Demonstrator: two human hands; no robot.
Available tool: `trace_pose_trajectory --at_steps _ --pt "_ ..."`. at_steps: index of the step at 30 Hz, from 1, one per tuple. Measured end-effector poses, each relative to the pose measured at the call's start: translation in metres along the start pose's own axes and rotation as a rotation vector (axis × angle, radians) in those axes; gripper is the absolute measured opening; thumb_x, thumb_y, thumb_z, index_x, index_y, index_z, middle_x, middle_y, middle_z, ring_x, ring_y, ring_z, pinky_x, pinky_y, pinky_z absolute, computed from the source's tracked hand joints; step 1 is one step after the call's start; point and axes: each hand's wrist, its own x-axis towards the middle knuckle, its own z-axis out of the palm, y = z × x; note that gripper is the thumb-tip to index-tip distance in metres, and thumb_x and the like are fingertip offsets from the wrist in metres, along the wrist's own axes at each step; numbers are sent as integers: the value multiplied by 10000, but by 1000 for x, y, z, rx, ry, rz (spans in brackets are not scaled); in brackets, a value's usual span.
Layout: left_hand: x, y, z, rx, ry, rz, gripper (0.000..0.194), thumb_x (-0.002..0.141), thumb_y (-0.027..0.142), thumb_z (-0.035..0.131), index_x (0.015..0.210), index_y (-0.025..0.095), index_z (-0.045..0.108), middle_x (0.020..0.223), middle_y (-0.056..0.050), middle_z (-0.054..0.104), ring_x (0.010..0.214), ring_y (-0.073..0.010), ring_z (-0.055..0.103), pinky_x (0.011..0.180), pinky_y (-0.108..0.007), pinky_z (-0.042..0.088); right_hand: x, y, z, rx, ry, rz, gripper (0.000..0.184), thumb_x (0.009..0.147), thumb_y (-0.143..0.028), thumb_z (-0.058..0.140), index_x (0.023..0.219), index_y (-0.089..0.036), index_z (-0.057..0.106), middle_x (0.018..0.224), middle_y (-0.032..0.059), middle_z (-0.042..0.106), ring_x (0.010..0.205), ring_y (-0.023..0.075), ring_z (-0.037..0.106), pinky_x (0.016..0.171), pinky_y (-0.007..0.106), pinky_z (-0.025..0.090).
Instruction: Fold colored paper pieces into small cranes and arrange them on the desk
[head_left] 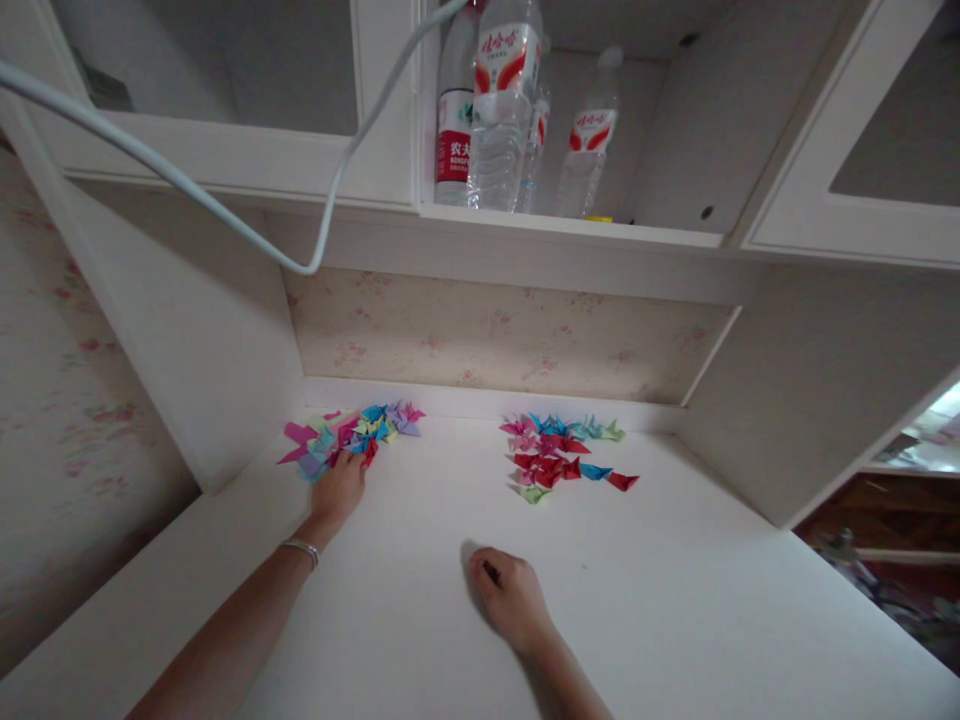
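At the back left of the white tabletop, my left hand [341, 490] reaches into a mixed pile of folded paper cranes [326, 440]. Its fingers are bent down and pinch at the pile's front edge, where a red paper crane [370, 453] shows by the fingertips. The fingertips themselves are partly hidden. My right hand [514, 595] rests on the tabletop near the middle, fingers curled closed, with nothing visible in them. Beyond it lies a second group of paper cranes [547, 470], set in loose rows of pink, red, blue and green.
White side panels and a flowered back wall [480, 330] enclose the tabletop [420, 620]. Overhead, an open shelf [660, 236] holds several plastic bottles [499, 150]. A white cable [225, 215] hangs across the upper left, in front of the cabinet.
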Motion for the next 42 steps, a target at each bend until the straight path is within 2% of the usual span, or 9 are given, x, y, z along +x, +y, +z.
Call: trace_pose_trajectory --at_steps 6,10,14,18,21,26,29,35,42 --pt "0 1 -4 -54 8 -7 255 907 252 362 976 193 600 1136 -112 511 839 -221 609 658 -317 473 -2 -2 -2 27 -3 -9 249 871 -294 437 817 -237 673 767 8 682 674 150 595 629 215 378" --pt "-11 14 -6 -366 -7 44 199 899 252 382 929 193 570 1050 -86 557 873 -202 591 717 -300 455 5 5 3 198 60 69 272 863 -379 461 835 -221 680 687 16 647 604 146 548 571 229 368" --pt "-43 43 -3 -580 -100 122 161 882 300 409 869 202 536 761 -1 595 721 -148 593 640 -239 460 25 5 6 607 134 230 388 806 -515 528 966 -180 640 682 19 602 505 118 469 460 222 355" --pt "-80 78 -3 -1079 -286 138 208 850 379 445 880 185 512 753 -6 592 626 -135 594 515 -214 455 42 -7 5 887 161 284 504 746 -546 606 1120 -208 576 782 10 580 492 96 456 401 202 344" --pt "-99 97 -6 -1214 -384 181 232 838 374 478 958 180 514 828 -33 612 598 -121 573 490 -211 441 44 -13 6 983 139 267 511 764 -532 603 1173 -228 567 813 11 575 516 92 461 411 198 342" --pt "-113 109 -6 -1221 -468 244 233 838 372 508 914 158 559 702 -9 590 566 -104 509 515 -204 397 40 -9 9 938 61 182 366 763 -518 622 791 -159 689 634 -7 529 471 77 387 418 211 292" --pt "-114 108 -2 -1206 -456 284 253 846 385 506 860 147 591 662 -4 570 563 -104 495 516 -206 386 40 -5 10 908 79 184 353 752 -507 641 741 -158 692 563 -22 502 451 77 366 417 216 285" --pt "-108 102 4 -1359 -338 25 399 790 474 569 1030 158 530 890 -59 640 439 -64 473 409 -199 361 42 -2 14 1021 102 261 366 753 -503 644 792 -141 687 506 -11 526 426 83 404 417 213 305" --pt "-102 100 -8 -1544 -327 -136 400 752 449 637 969 115 606 809 -49 640 475 -56 437 441 -187 345 39 -5 14 1077 43 227 328 790 -447 631 855 -131 695 562 21 590 433 88 456 447 225 340"
